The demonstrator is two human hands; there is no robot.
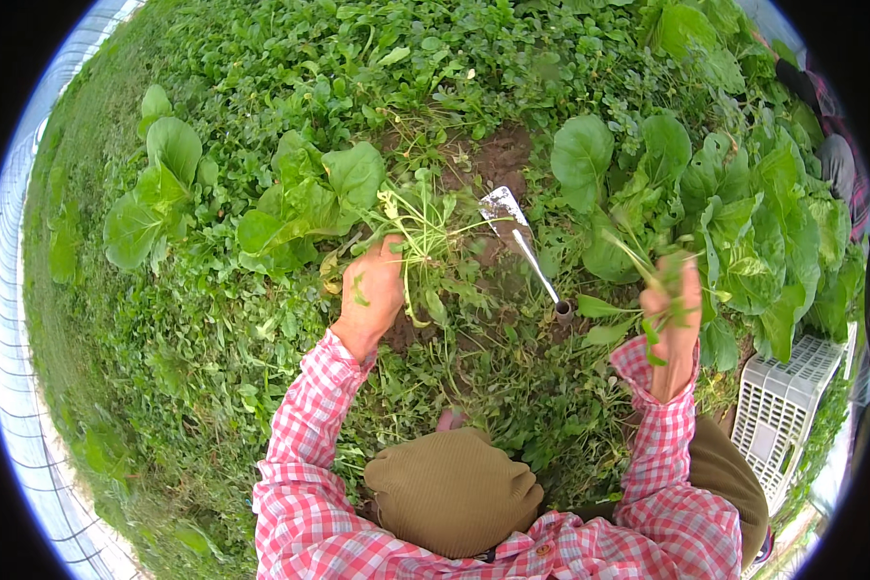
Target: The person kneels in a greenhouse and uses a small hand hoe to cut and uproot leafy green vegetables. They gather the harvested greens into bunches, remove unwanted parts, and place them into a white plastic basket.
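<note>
My left hand [372,290] grips a tuft of thin-stemmed leafy weeds [424,235], its pale stems spread to the right of the fingers. My right hand [673,304] is closed around another bunch of green stalks and leaves [641,272], slightly blurred, beside the large leafy plants at the right. Between my hands, a metal hand hoe [533,261] with a whitish, soil-marked blade lies on the ground. Its socket end points towards me, and no wooden handle shows in it. Bare brown soil [504,156] is visible around and beyond the blade.
Broad-leaved greens stand at left [152,196], centre left [308,203] and right [761,225]. Low weeds [261,109] cover the ground around. A white plastic crate [779,406] sits at lower right. Another person [837,159] is at the right edge. Plastic greenhouse sheeting [14,326] curves along the left.
</note>
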